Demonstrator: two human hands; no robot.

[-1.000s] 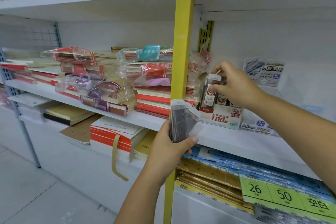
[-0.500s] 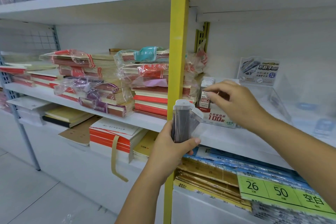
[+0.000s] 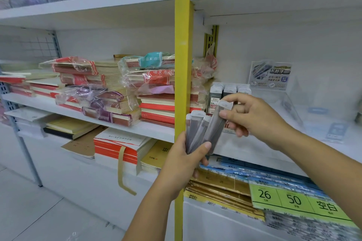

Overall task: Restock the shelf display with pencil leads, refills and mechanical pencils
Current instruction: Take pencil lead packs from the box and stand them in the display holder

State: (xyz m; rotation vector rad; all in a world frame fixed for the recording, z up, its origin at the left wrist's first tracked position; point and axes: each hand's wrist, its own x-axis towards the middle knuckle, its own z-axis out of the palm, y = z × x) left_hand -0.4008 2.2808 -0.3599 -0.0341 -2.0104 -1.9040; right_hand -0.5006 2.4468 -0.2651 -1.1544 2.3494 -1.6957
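Pinched: rightmost lead case (image 3: 215, 126), by right hand (image 3: 252, 117). Left hand (image 3: 182, 162) clasps fanned lead cases (image 3: 195, 129). Display box (image 3: 229, 92) at 12 o'clock.

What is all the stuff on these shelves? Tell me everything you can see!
Lead packs: several, grey, fanned in the left hand.
Display box: one, rows of white-topped packs, middle shelf right of the post.
Notebook stacks: many, red and cream, some in plastic, middle shelf left.
Post: one, yellow, upright.
Sign card: one, blue-white, back of shelf.
Price label: one, green, lower right.
Left hand: holds the fan.
Right hand: pinching the rightmost pack.
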